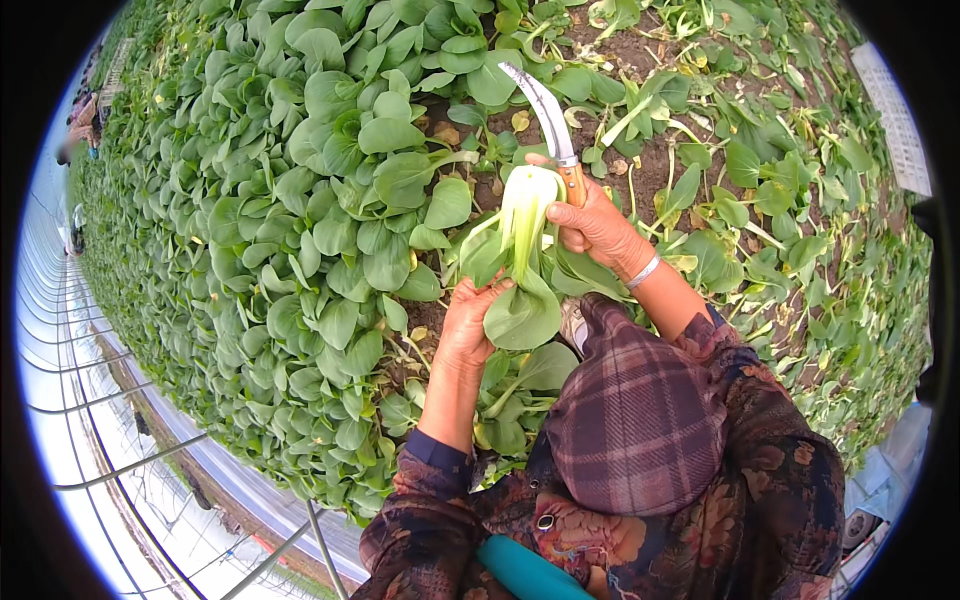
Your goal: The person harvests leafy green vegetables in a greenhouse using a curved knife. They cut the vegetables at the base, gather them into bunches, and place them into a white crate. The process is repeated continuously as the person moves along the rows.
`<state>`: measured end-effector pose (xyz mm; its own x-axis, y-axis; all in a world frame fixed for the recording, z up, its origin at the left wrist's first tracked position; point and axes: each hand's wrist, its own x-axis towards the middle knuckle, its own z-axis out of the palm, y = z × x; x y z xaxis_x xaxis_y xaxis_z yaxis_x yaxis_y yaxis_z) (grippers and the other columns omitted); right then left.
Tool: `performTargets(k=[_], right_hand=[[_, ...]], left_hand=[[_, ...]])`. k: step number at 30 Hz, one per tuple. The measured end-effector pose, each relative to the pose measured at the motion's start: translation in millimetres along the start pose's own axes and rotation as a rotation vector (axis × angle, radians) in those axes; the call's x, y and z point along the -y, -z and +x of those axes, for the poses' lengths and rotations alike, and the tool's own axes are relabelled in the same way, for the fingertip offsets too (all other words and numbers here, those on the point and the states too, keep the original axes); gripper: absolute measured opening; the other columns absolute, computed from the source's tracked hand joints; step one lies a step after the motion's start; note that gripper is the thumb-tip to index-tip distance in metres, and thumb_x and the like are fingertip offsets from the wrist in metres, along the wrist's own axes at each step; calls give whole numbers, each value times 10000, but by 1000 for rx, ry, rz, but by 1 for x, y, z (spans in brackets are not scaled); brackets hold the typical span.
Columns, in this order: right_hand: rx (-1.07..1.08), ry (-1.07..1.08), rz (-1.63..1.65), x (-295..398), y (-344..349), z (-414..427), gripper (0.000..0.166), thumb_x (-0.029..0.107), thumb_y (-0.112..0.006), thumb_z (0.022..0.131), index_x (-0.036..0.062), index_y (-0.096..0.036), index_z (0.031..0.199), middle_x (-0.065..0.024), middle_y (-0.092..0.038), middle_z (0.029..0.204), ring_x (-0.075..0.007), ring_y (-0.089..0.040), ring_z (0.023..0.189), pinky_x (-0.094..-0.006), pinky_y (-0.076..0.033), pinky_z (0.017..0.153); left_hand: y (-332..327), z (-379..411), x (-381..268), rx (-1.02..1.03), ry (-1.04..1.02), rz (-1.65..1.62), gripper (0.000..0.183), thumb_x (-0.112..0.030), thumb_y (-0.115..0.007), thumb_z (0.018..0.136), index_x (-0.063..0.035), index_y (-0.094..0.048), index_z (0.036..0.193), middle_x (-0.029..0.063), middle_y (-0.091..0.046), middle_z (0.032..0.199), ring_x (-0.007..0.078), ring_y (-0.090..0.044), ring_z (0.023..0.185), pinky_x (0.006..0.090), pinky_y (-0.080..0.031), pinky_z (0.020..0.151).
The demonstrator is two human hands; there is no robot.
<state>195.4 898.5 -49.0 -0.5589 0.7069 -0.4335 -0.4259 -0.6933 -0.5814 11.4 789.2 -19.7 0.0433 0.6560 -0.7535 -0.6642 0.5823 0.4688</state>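
Note:
A head of bok choy [525, 217] is upside down in front of me, its pale cut base up and its green leaves hanging. My right hand [604, 229] grips the wooden handle of a sickle [553, 124], the thumb pressed against the bok choy's stalks. The curved, stained metal blade points up and away to the left. Lower down, my left hand [465, 322] pinches a leaf of the same head between thumb and fingers. Part of each hand's grip is hidden behind leaves and stalks.
Dense standing bok choy plants [322, 202] fill the left. Cut leaves [742, 202] lie over soil on the right. A white plastic crate [892, 116] stands at the far right. Greenhouse hoops [112, 476] curve along the left. People [84, 124] are far off at upper left.

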Motion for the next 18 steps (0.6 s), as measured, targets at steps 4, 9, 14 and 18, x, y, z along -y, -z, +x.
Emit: performTargets(k=[4,9,14,18], right_hand=[[-107,25,-124,-5,21,-4,629,140,-748,739,90,-447,1289,28,-563,858,-16,-392,464,-167,-293,381],[-240,464,-717,-9,29,12,569,99,-789,688,62,-534,1195,-7,-598,1020,-80,-572,844,-239,-497,746],[-141,282,-431,-19,-12,17,517,228,-777,734,68,-543,1166,27,-549,880,-40,-467,636,-201,-396,564],[-196,80,-320,-19,0,24,384,293,-699,828,76,-556,1110,69,-420,601,-28,-367,387,-186,-293,336]], left_hand=[[-7,7,-4,84,-243,1121,372,-18,-623,793,-27,-552,1158,123,-587,1169,223,-624,942,335,-509,796],[-27,6,-41,-214,-571,1764,584,-116,-694,732,-24,-476,1266,175,-478,1292,338,-555,1072,397,-471,880],[-26,50,-33,-66,-524,1284,693,-165,-754,692,27,-428,1272,162,-559,1169,237,-626,894,337,-486,827],[-12,70,-31,10,-301,683,552,12,-632,695,11,-472,1224,64,-614,1012,140,-595,904,275,-477,823]])
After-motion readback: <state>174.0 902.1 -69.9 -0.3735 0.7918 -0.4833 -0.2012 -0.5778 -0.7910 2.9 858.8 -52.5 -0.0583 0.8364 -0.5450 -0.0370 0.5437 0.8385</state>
